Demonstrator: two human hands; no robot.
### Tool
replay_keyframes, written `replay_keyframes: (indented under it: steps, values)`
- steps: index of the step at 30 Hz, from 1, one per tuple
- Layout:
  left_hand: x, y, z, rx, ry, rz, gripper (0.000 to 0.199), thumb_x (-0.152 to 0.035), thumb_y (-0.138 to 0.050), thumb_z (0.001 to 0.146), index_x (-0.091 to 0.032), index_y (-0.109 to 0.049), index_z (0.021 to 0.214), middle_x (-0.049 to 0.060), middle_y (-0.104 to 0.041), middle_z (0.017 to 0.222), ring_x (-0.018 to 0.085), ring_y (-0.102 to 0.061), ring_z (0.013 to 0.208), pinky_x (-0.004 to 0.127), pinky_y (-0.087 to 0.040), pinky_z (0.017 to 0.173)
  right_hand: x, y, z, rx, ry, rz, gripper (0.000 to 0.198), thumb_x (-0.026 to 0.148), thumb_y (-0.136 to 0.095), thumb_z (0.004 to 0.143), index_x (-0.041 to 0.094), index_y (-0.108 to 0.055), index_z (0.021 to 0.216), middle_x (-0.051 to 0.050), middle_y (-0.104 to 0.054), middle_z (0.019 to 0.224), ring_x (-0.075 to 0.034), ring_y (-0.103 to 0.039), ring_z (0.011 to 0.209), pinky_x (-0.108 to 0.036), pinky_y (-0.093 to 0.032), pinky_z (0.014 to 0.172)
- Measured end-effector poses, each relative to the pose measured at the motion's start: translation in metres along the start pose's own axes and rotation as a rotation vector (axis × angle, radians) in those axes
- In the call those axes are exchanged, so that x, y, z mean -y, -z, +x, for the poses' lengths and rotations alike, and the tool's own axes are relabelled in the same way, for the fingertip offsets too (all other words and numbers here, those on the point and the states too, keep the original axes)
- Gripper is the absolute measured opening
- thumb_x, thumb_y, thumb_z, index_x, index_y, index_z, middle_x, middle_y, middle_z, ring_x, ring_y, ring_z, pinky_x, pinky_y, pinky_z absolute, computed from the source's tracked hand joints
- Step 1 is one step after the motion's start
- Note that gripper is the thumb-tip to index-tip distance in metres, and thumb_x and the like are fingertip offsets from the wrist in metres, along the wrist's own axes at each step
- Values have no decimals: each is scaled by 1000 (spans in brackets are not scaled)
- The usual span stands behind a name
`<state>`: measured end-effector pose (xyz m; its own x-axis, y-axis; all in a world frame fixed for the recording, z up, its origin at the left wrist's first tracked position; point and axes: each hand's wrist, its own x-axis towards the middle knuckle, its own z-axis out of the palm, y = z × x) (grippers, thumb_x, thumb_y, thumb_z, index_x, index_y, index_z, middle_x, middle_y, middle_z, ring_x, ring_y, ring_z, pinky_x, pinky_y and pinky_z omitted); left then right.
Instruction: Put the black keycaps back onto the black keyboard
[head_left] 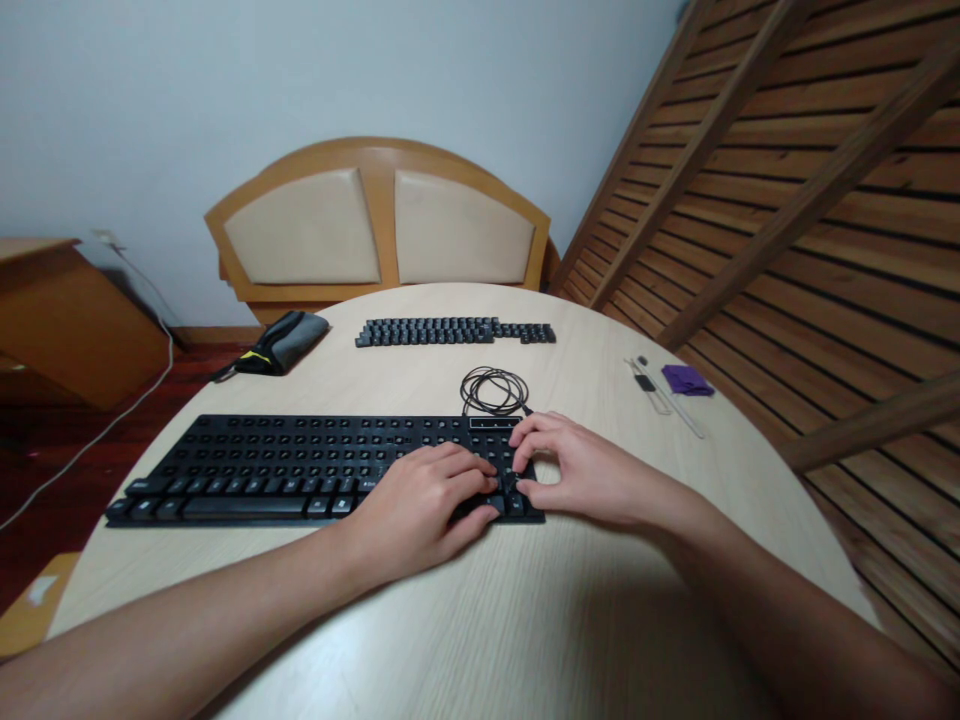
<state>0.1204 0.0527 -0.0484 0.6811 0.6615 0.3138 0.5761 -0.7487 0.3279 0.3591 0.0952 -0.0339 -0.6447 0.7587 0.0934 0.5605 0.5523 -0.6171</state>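
A black keyboard (247, 455) lies along the near part of the round table. Its upper rows show bare switch stems, while keycaps sit on the lower two rows. My left hand (435, 490) rests over the keyboard's right part, fingers apart and bent, thumb near the front edge. At the number pad, my right hand (566, 465) curls in from the right. Its thumb and index finger come together at a small black keycap (514, 480) low on the pad; the fingers partly hide it. Behind the keyboard lies its coiled black cable (493, 390).
Loose black keycaps (427, 330) stand in rows toward the table's back. A dark pouch (289, 340) lies at the back left. At right are a wire puller (651, 388), a thin white stick (682, 400) and a folded purple cloth (686, 380). A wooden slatted panel (795, 200) leans beyond.
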Motion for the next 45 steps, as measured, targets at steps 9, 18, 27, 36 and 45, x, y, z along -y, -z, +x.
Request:
replay_keyframes:
  steps: [9, 18, 27, 36, 45]
  values:
    - [0, 0, 0, -2, -4, 0, 20, -31, -57, 97, -17, -69, 106, 9, -72, 112, 26, -66, 105, 43, -55, 90, 16, -1, 0, -29, 39, -201, 7, 21, -73, 76, 22, -67, 81, -5, -70, 97, -23, -62, 96, -38, -46, 88]
    - [1, 0, 0, 18, -2, 6, 26, -29, -56, 97, -19, -65, 119, 8, -71, 111, 25, -64, 104, 42, -53, 91, 20, -1, 0, -36, 31, -256, 8, 19, -71, 75, 22, -69, 82, -3, -73, 85, -23, -64, 88, -37, -45, 82]
    - [0, 1, 0, 48, -19, 46, 30, -31, -51, 100, -24, -66, 126, 6, -68, 118, 25, -61, 105, 41, -51, 89, 19, 0, 0, -20, 40, -254, 3, 24, -71, 80, 22, -71, 82, -3, -74, 85, -23, -65, 87, -37, -45, 83]
    - [-1, 2, -1, 41, -18, 40, 29, -31, -52, 100, -23, -69, 123, 8, -67, 117, 25, -61, 105, 41, -52, 88, 15, -1, -1, -20, 57, -210, 4, 26, -70, 84, 23, -73, 86, -3, -74, 88, -22, -65, 90, -35, -47, 83]
    - [0, 0, -1, 39, -27, 33, 28, -31, -53, 100, -22, -70, 120, 8, -67, 116, 25, -61, 105, 41, -52, 89, 24, 2, -4, 34, -7, -222, 9, 27, -68, 90, 20, -74, 91, -4, -75, 94, -20, -66, 91, -32, -48, 83]
